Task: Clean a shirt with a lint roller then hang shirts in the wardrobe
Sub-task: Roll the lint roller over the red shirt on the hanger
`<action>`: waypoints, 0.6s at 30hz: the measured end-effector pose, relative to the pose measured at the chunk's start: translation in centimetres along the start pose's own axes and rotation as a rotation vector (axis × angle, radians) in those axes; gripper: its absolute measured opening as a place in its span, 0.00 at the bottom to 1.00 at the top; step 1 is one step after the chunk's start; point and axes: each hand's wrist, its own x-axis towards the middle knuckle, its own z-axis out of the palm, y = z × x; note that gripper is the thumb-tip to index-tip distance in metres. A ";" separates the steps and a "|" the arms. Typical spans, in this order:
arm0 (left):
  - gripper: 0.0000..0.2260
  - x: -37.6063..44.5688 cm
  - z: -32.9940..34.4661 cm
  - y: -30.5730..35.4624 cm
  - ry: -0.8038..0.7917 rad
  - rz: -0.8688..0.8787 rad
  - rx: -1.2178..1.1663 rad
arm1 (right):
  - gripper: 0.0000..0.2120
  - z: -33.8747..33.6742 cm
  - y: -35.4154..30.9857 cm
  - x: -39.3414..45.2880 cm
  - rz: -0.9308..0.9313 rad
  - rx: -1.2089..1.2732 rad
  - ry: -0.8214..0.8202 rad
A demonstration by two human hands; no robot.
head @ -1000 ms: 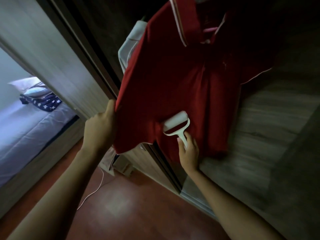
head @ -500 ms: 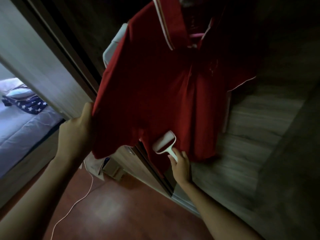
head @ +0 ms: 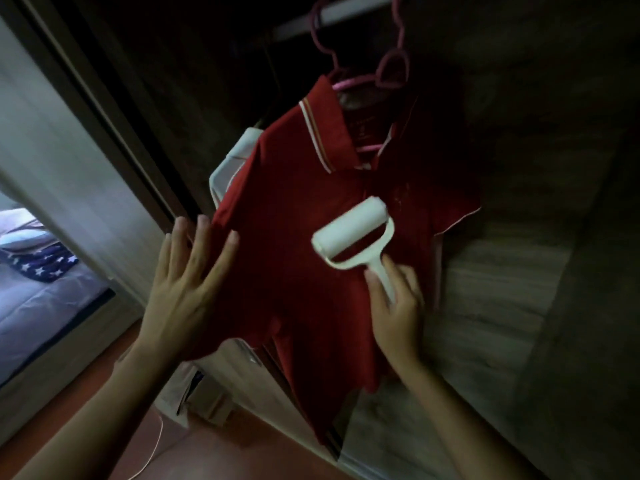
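A red polo shirt with a white-striped collar hangs on a pink hanger from the wardrobe rail. My right hand grips the handle of a white lint roller, whose roll lies against the shirt's chest. My left hand has its fingers spread straight over the shirt's left edge; the frame is blurred there, so contact is unclear. A white garment hangs behind the red shirt, mostly hidden.
A wood-grain wardrobe door stands behind the shirt on the right, and a sliding door frame runs on the left. A bed with star-patterned cloth shows at far left. A thin cable lies on the red floor.
My left hand let go of the shirt's edge and opened flat. My right hand moved the lint roller up from the hem to the chest. The view tilted up, showing hanger and rail.
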 end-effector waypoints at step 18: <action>0.67 1.6 0.7 -1.4 -0.161 -0.070 0.065 | 0.08 1.0 1.9 5.0 0.165 0.041 -0.056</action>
